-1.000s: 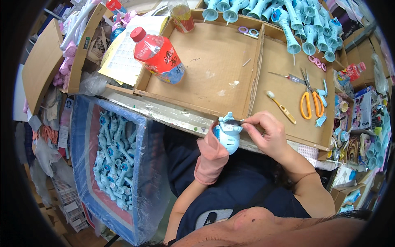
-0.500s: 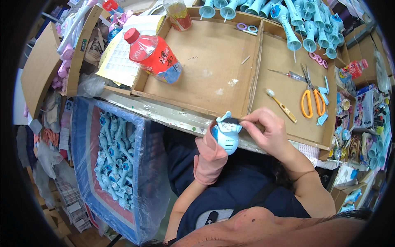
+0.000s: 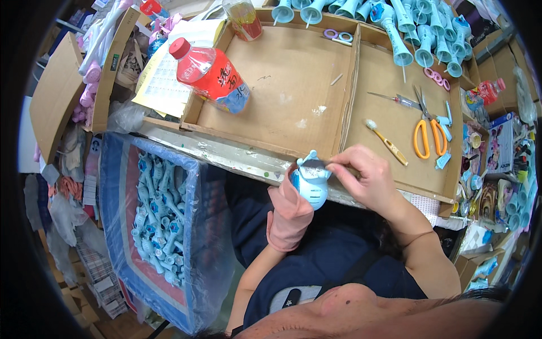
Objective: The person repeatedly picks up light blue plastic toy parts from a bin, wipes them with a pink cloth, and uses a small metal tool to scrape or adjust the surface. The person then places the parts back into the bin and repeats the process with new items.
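My left hand (image 3: 289, 217), in a pink glove, is closed around a light-blue plastic toy part (image 3: 312, 189) with a rounded body and a knob on top. It holds the part upright just in front of the table edge. Bare, my right hand (image 3: 367, 175) pinches a thin dark flat strip (image 3: 317, 164) between thumb and fingers. That strip lies across the upper part of the toy piece, close to a whitish patch. Whether the strip is a blade or a scraper, I cannot tell. The glove hides the toy part's left side.
Cardboard trays (image 3: 271, 141) hold a red-labelled bottle (image 3: 214, 76), a toothbrush (image 3: 387, 141), orange-handled scissors (image 3: 429, 133) and a screwdriver (image 3: 395, 100). Light-blue trumpet-shaped parts (image 3: 401, 51) crowd the back right. A plastic-lined bin (image 3: 195, 237) of similar blue pieces stands at my left.
The dark strip has shifted slightly left and down over the front of the blue toy part, and my right hand has moved left with it. My left hand keeps its hold.
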The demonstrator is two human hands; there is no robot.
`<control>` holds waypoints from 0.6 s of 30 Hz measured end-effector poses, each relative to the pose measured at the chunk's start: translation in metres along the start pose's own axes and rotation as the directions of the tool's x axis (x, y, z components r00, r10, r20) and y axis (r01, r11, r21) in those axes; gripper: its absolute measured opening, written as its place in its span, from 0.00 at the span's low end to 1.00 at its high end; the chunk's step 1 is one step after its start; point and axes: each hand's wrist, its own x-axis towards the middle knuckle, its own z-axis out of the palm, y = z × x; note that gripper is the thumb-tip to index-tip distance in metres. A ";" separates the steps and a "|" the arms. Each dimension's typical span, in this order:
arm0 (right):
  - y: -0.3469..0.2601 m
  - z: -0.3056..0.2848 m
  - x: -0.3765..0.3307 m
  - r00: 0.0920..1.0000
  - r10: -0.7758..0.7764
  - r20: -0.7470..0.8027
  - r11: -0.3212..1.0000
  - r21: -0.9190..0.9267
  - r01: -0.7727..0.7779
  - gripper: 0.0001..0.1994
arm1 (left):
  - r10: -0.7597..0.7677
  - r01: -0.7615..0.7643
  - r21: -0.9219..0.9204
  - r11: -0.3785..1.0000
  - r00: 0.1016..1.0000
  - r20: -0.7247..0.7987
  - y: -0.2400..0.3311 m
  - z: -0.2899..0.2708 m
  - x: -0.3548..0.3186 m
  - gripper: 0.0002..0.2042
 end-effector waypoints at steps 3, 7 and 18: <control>0.001 -0.001 0.001 1.000 -0.007 -0.007 1.000 -0.006 0.007 0.04 | -0.097 0.104 -0.139 0.985 0.994 0.052 0.001 0.000 -0.001 0.22; 0.002 0.002 -0.001 0.999 -0.026 -0.036 0.999 0.020 0.026 0.04 | -0.066 0.068 -0.042 0.997 0.997 0.042 0.000 0.000 -0.004 0.23; 0.004 0.012 -0.014 0.995 0.039 -0.091 0.995 -0.084 -0.046 0.05 | -0.300 0.407 -0.460 0.789 0.909 0.290 -0.003 0.000 -0.009 0.23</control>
